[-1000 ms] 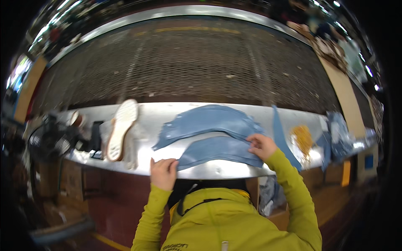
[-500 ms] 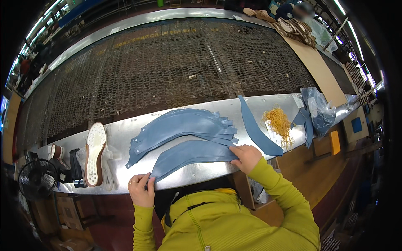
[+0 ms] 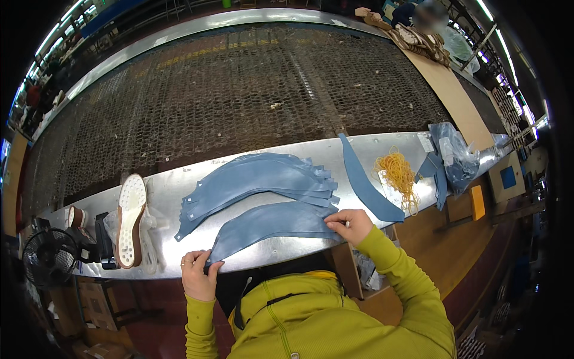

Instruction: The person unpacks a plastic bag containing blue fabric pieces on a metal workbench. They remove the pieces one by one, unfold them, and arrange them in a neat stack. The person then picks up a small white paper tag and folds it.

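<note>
A blue curved leather-like piece (image 3: 269, 222) lies on the metal table edge right in front of me. My left hand (image 3: 201, 274) grips its left tip between thumb and fingers; a ring shows on one finger. At the other end, my right hand (image 3: 354, 226) is closed with thumb and forefinger pinched on the right tip. Whether one layer or more lies there is hard to see. Just beyond is a fanned stack of similar blue pieces (image 3: 254, 179), some with small white tags at their ends.
A single blue strip (image 3: 366, 185) and a heap of yellow rubber bands (image 3: 396, 173) lie to the right, near a clear plastic bag (image 3: 454, 157). Leftward are a white-and-brown shoe sole (image 3: 131, 218) and a black fan (image 3: 49, 257). A dark mesh conveyor (image 3: 239, 90) runs behind the table.
The near blue piece has shifted slightly left, along with my left hand. My right fingers, laid on its right end before, are now drawn together in a pinch there.
</note>
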`<action>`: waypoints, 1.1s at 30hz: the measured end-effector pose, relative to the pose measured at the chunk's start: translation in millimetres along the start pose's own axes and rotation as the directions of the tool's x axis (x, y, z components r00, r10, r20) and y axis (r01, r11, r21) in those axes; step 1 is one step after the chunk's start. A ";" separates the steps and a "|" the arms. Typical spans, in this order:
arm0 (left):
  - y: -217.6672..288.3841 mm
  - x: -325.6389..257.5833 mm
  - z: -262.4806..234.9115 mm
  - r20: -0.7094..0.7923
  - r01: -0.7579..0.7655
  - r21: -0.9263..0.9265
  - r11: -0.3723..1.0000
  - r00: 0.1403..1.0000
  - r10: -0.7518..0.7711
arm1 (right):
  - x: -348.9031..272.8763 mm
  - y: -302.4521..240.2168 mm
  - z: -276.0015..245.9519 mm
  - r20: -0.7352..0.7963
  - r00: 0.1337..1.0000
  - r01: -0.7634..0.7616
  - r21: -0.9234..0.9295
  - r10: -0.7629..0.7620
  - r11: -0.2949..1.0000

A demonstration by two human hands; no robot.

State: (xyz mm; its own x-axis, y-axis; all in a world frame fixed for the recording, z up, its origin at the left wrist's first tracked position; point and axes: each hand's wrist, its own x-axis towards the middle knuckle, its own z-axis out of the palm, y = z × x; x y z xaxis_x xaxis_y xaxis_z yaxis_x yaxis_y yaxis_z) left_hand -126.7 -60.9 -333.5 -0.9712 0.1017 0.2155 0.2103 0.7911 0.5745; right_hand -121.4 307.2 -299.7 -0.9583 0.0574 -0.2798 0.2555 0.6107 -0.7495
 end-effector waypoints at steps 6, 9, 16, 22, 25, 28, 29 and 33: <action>5.7 1.1 -6.1 -0.012 -0.067 0.077 0.995 0.998 0.068 | -14.8 -6.0 5.2 -0.080 0.894 0.342 -0.511 -0.440 0.789; 7.7 2.7 -8.1 0.014 -0.117 0.105 0.988 0.993 0.116 | -22.8 -10.3 10.4 -0.064 0.884 0.327 -0.625 -0.464 0.709; 13.4 4.5 -7.5 0.024 -0.133 0.094 0.987 0.991 0.131 | -15.1 -5.0 9.1 -0.075 0.881 0.339 -0.588 -0.467 0.734; 3.6 -1.0 -7.2 -0.060 -0.140 0.061 0.988 0.988 0.144 | -15.9 2.5 10.1 -0.070 0.904 0.316 -0.553 -0.421 0.771; -5.1 -7.2 -4.1 -0.064 -0.044 -0.027 0.999 0.997 0.042 | -14.8 4.9 11.1 -0.116 0.893 0.318 -0.525 -0.436 0.790; -9.3 -10.4 -1.8 -0.050 0.079 -0.177 0.981 0.995 -0.089 | -15.6 7.0 10.3 -0.127 0.905 0.269 -0.569 -0.407 0.777; -9.3 -10.3 -1.5 -0.019 0.152 -0.263 0.953 0.986 -0.163 | -16.4 7.7 9.4 -0.129 0.913 0.239 -0.599 -0.387 0.764; -8.6 -7.2 -7.4 0.024 0.113 -0.239 0.964 0.994 -0.111 | -16.8 10.3 4.7 -0.112 0.958 0.144 -0.604 -0.262 0.784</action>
State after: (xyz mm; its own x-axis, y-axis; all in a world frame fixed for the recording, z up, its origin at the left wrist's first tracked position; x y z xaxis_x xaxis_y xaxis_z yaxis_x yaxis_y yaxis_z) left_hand -120.7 -72.9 -334.1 -0.9909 0.0278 0.1315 0.1195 0.6302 0.7672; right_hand -102.0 308.8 -305.6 -0.9999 -0.0166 -0.0041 -0.0149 0.9639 -0.2660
